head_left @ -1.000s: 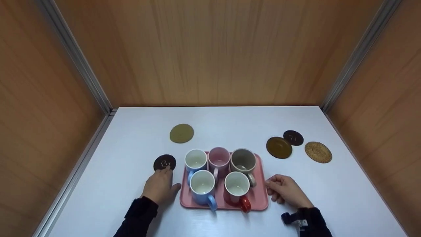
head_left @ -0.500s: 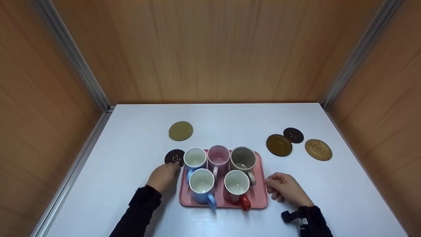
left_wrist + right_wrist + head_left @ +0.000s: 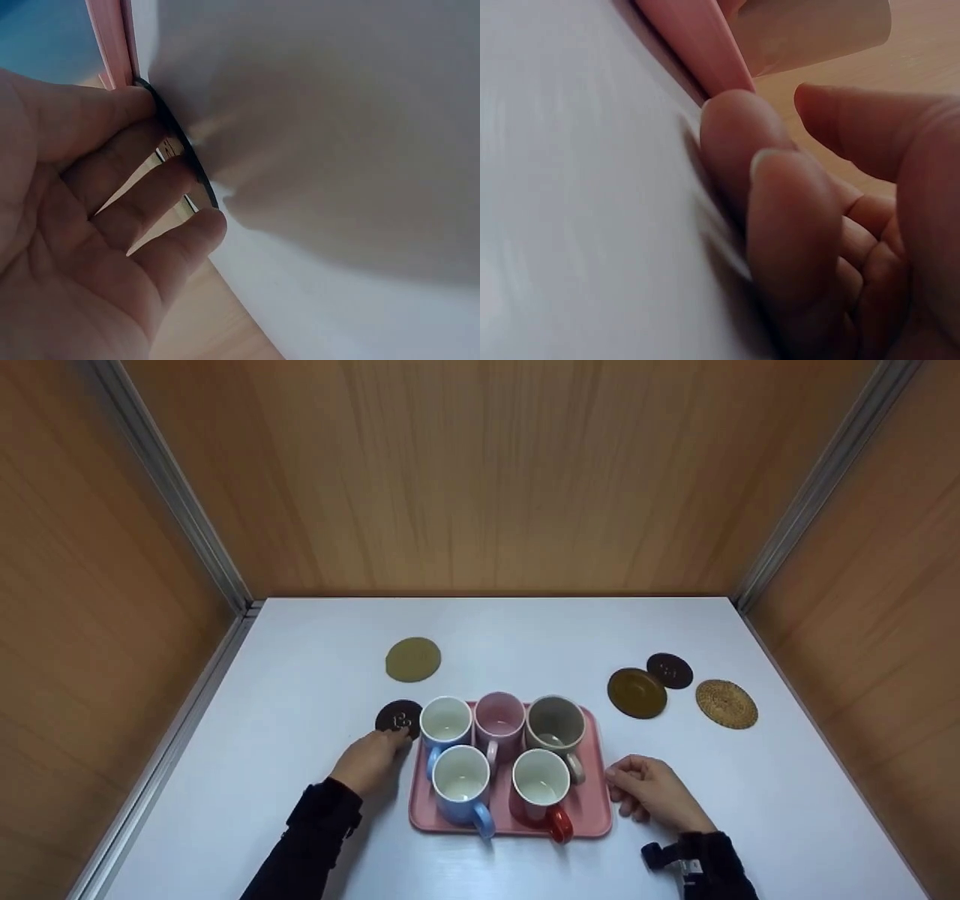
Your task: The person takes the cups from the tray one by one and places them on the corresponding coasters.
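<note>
The fingertips of my left hand (image 3: 373, 761) rest on the near part of a dark round coaster (image 3: 396, 712) with a light design. The coaster lies flat on the table, right against the left side of a pink tray (image 3: 501, 823). In the left wrist view the fingers (image 3: 161, 191) stretch over the coaster's thin edge. On the tray stand several mugs: two light blue mugs (image 3: 460, 780), a pink mug (image 3: 500, 724), a grey-beige mug (image 3: 554, 727) and a red mug (image 3: 540, 784). Beside the tray's right edge, my right hand (image 3: 660, 795) rests with loosely bent fingers, fingertips at the rim.
An olive round coaster (image 3: 413, 659) lies at the back left. To the right are a brown coaster (image 3: 637, 693), a dark coaster (image 3: 670, 670) touching it, and a woven tan coaster (image 3: 727, 704). Wooden panels (image 3: 487, 480) enclose the white table (image 3: 517, 630).
My left hand has slid the dark coaster to the right, up against the tray, and stayed there over the last half second. The right hand and the mugs have not moved.
</note>
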### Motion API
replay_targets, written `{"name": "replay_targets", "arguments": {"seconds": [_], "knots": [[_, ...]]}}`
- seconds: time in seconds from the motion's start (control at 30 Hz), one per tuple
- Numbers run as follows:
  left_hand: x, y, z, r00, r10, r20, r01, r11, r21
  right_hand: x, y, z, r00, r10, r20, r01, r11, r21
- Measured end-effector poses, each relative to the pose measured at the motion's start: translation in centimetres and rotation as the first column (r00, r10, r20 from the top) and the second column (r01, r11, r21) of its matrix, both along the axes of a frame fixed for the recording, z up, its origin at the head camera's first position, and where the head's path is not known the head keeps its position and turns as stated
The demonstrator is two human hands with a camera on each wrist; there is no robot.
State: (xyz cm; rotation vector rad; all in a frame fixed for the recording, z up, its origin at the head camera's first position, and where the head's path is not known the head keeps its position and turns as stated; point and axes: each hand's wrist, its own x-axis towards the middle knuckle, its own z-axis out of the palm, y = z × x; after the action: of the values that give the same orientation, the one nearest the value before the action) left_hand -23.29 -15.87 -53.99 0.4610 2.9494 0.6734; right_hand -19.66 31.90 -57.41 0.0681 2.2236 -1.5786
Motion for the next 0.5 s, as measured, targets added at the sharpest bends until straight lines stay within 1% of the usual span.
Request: {"name": "replay_targets", "arguments": {"seconds": [0.23,0.37,0.5], "knots": [[-1.0,-0.3,0.0,0.999,0.022,0.029,-0.021,0.999,-0.039,0.0,0.0,0.0,1.000,-0.006,0.025,0.006,1.000,0.004],[-1.8,-0.3,0.3,1.000,0.005,0.031,-0.004,0.999,-0.038,-0.1,0.1,0.2,1.000,0.000,0.016,0.000,1.000,0.008],[-3.1,-0.3,0.3,1.000,-0.029,0.009,0.030,0.999,-0.014,-0.1,0.2,0.3,1.000,0.000,0.000,0.000,1.000,0.013]]}}
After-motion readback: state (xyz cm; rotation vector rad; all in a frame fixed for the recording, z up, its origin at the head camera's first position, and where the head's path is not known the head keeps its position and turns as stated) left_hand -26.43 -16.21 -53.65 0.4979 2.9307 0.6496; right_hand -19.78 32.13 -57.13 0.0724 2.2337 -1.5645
